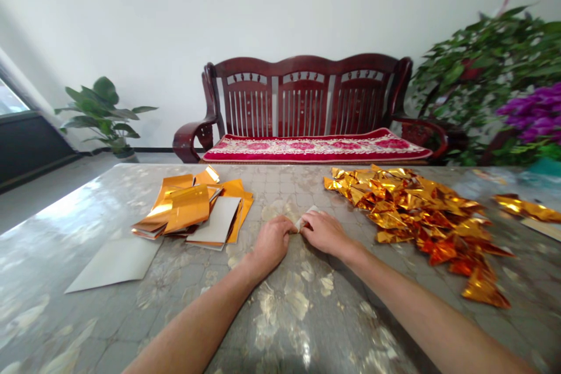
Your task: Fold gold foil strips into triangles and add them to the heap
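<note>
Between my two hands is a small piece of paper (312, 210), its pale side showing, near the middle of the table. My left hand (275, 239) pinches its near left end, fingers curled. My right hand (323, 232) grips the other side with bent fingers, and most of the paper is hidden behind it. To the left lies a loose stack of gold foil sheets (188, 207), some with the pale backing up. On the right spreads a heap of folded gold foil pieces (407, 204).
A single pale sheet (116, 264) lies at the left on the patterned table (280, 327). Far right are another gold foil piece (526, 208) and clear plastic (486, 181). Behind the table stand a dark red wooden bench (302, 99), a potted plant (103, 114) and purple flowers (532, 111).
</note>
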{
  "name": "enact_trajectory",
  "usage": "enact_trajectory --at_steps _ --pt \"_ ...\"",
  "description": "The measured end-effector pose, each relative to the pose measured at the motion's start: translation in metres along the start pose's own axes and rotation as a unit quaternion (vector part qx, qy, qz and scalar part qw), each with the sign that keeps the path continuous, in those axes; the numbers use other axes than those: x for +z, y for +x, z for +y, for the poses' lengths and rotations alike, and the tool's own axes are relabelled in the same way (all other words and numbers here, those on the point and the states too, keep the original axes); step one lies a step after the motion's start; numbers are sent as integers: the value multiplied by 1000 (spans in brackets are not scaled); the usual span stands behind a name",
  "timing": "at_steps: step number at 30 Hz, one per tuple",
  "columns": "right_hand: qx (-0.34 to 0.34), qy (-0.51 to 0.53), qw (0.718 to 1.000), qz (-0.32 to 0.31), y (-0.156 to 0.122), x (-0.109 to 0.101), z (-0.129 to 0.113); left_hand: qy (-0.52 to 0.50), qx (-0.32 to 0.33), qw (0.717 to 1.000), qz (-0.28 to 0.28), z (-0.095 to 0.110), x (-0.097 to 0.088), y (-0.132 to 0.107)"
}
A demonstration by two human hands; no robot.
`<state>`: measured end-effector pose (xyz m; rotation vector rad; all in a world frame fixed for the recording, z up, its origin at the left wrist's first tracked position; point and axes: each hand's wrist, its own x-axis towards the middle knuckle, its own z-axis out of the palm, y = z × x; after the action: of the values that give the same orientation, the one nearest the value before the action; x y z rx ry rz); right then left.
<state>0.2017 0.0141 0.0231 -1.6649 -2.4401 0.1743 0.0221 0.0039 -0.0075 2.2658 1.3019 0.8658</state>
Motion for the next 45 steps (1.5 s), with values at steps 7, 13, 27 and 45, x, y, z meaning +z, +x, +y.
enact_trajectory --at_steps 7,13,27,45 --pt "10 -7 1000 -2 1 1 -2 12 -6 1000 -12 0 0 0" --pt "12 -10 1000 9 0 2 -3 67 17 997 -22 8 -4 -5" --pt "0 -3 999 52 -6 10 1 152 50 985 -61 18 -8 -11" --pt "19 19 999 37 -8 10 -1 206 65 974 -71 19 -4 -14"
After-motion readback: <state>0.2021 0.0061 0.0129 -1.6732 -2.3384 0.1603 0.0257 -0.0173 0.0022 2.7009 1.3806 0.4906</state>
